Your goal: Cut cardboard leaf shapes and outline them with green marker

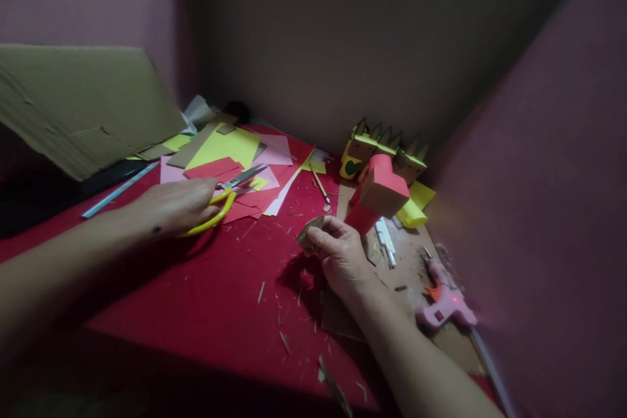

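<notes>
My left hand (183,206) grips a pair of scissors (223,202) by its yellow handles, with the metal blades pointing right above the coloured paper. Between the thumb and fingers of my right hand (343,255) is a small brown cardboard piece (311,232), held over the red tabletop (220,313). The fingers partly cover this piece. Just behind my right hand stands a red paper-covered cardboard shape (385,189). Thin cardboard scraps (284,342) lie scattered below my hands.
Sheets of coloured paper (225,147) spread across the back left, beside a large cardboard panel (93,104). A pencil (319,183) lies mid-table. On the right are a pink glue gun (448,304) with a lit red light, a white marker (386,243) and yellow cardboard pieces with pointed tops (386,147).
</notes>
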### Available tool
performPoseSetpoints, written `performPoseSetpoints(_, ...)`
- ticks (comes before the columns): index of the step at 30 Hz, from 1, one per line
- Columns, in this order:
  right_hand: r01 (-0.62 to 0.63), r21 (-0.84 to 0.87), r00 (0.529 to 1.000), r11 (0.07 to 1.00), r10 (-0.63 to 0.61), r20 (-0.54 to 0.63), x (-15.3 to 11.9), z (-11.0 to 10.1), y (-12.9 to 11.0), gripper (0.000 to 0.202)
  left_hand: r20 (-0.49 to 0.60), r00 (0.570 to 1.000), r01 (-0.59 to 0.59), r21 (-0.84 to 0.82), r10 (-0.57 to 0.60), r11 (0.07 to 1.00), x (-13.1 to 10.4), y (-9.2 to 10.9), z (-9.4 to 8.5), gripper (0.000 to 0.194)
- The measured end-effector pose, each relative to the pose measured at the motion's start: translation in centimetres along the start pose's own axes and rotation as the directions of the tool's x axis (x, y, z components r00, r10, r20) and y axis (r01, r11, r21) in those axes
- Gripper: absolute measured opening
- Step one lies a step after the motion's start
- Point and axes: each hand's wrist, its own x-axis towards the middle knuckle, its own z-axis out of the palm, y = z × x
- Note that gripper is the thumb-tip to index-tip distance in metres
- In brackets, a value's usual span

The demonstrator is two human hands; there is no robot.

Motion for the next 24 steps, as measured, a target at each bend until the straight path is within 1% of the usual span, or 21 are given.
performPoseSetpoints(2,-0.029,-0.016,1.000,0.999,0.029,-0.009,-0.1,0.2,-0.3,0.024,0.042,0.999,-0.011,0.140,0.005,0.990,0.9,0.8,-0.4,0.018)
performPoseSetpoints(3,-0.046,-0.026,0.999,0.999,0.045,-0.018,-0.1,0.2,-0.5,0.025,0.056,0.998,-0.018,0.196,0.007,0.981,1.3,1.5,-0.6,0.020)
performPoseSetpoints(5,-0.074,-0.050,0.997,0.996,0.072,-0.037,-0.2,0.4,-0.8,0.025,0.073,0.997,-0.044,0.257,0.026,0.965,1.7,3.7,-0.5,0.026)
performPoseSetpoints(6,-0.078,-0.062,0.996,0.995,0.076,-0.040,-0.2,0.5,-1.0,0.024,0.063,0.997,-0.060,0.265,0.045,0.962,1.6,5.1,-0.2,0.025)
performPoseSetpoints(7,-0.077,-0.072,0.996,0.994,0.074,-0.039,-0.2,0.6,-1.1,0.024,0.072,0.995,-0.086,0.255,0.070,0.963,1.5,6.7,0.3,0.014)
performPoseSetpoints(8,-0.075,-0.082,0.997,0.994,0.073,-0.033,-0.2,0.7,-1.2,0.023,0.113,0.989,-0.121,0.229,0.097,0.966,1.2,8.3,1.0,0.010)
performPoseSetpoints(9,-0.074,-0.090,0.997,0.993,0.072,-0.028,-0.3,0.8,-1.3,0.023,0.179,0.976,-0.153,0.164,0.124,0.974,0.8,10.0,1.9,0.021)
performPoseSetpoints(10,-0.076,-0.100,0.997,0.992,0.074,-0.025,-0.3,0.9,-1.4,0.022,0.290,0.946,-0.153,0.015,0.142,0.988,0.4,11.5,2.8,0.027)
performPoseSetpoints(11,-0.081,-0.113,0.997,0.990,0.078,-0.028,-0.4,1.0,-1.4,0.021,0.379,0.912,-0.113,-0.128,0.154,0.985,0.1,12.8,3.8,0.029)
performPoseSetpoints(12,-0.087,-0.130,0.996,0.988,0.083,-0.037,-0.5,1.0,-1.5,0.020,0.453,0.878,-0.059,-0.224,0.157,0.973,-0.2,13.9,4.8,0.026)
performPoseSetpoints(13,-0.094,-0.150,0.995,0.984,0.087,-0.048,-0.5,1.0,-1.5,0.018,0.468,0.872,-0.001,-0.286,0.141,0.958,-0.5,14.6,5.6,0.022)
performPoseSetpoints(15,-0.103,-0.187,0.993,0.977,0.091,-0.072,-0.6,0.9,-1.5,0.014,0.416,0.903,0.053,-0.368,0.113,0.928,-0.7,15.2,6.8,0.020)
performPoseSetpoints(17,-0.112,-0.206,0.992,0.972,0.098,-0.079,-0.6,0.8,-1.5,0.012,0.373,0.923,0.079,-0.415,0.090,0.906,-0.7,15.0,7.3,0.025)
performPoseSetpoints(20,-0.142,-0.225,0.990,0.964,0.139,-0.029,-0.5,0.7,-1.5,0.022,0.376,0.925,0.124,-0.436,0.056,0.891,-0.6,14.0,7.4,0.026)
performPoseSetpoints(22,-0.171,-0.248,0.983,0.954,0.182,0.024,-0.6,0.6,-1.5,0.031,0.363,0.931,0.151,-0.453,0.027,0.878,-0.5,13.4,7.4,0.025)
performPoseSetpoints(24,-0.183,-0.270,0.977,0.945,0.206,0.060,-0.6,0.6,-1.2,0.035,0.340,0.940,0.162,-0.486,0.016,0.859,-0.6,12.9,7.3,0.026)
